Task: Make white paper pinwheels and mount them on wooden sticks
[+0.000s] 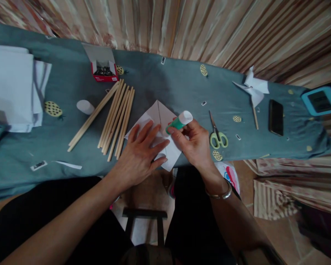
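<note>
Looks like room in home: striped curtain across top of frame, teal pineapple-print tablecloth through middle, brown tile floor lower right, striped fabric beside it.

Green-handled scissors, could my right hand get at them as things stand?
Likely yes: the scissors lie just beside your right hand, nothing visible between, though it may need to put down the glue stick first.

On the right of the tabletop lies a dark phone, and beside it a blue-rimmed device (its screen dark). Yellow pineapples dot the teal cloth, a striped curtain hangs along its far edge, and tiled floor shows below.
</note>
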